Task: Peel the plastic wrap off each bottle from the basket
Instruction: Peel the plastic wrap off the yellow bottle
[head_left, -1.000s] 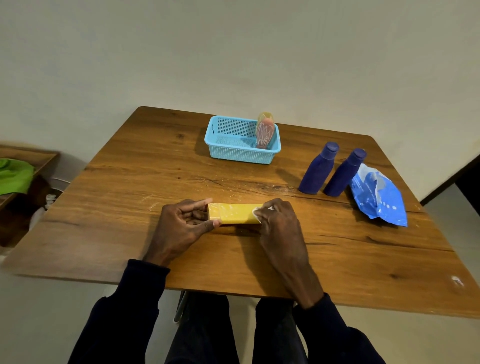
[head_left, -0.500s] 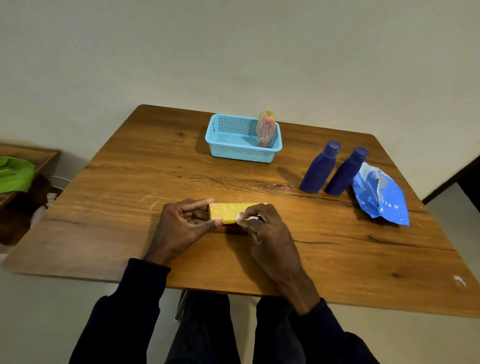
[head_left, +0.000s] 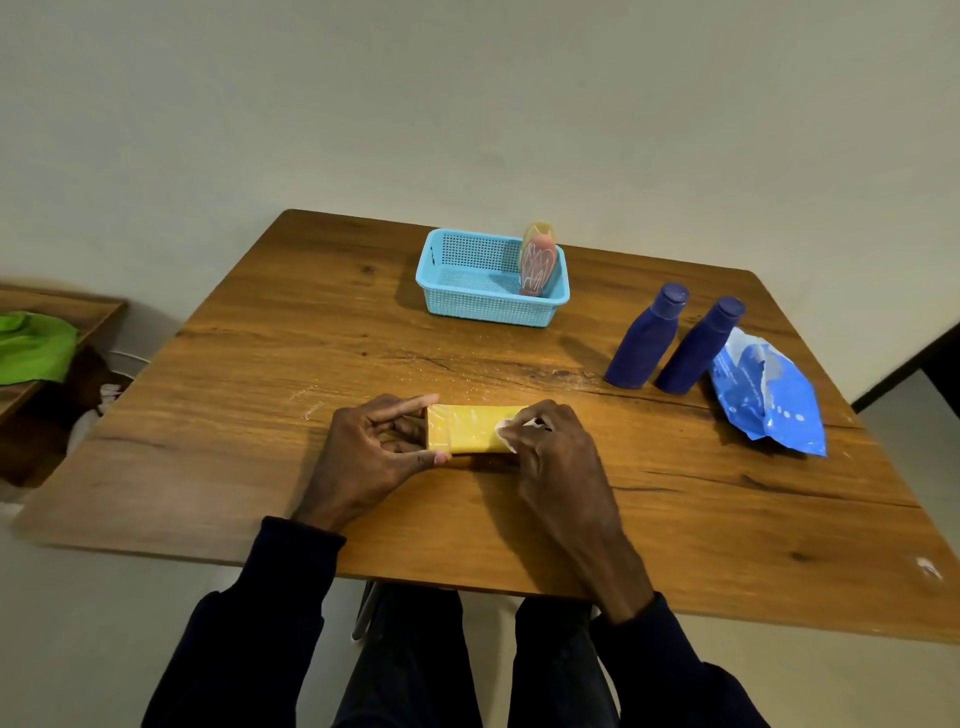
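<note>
Yellow btl (head_left: 472, 428) flat, wrapped; pink btl (head_left: 537, 265) upright in basket (head_left: 483, 312).

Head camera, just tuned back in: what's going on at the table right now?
A person sits at the wooden table with a yellow bottle lying flat in front of them. The left hand holds its left end, and the right hand pinches the plastic wrap at its right end, so peeling is under way. One wrapped bottle stands in the blue basket. Two dark blue bottles stand to the right, beside a blue bag.
</note>
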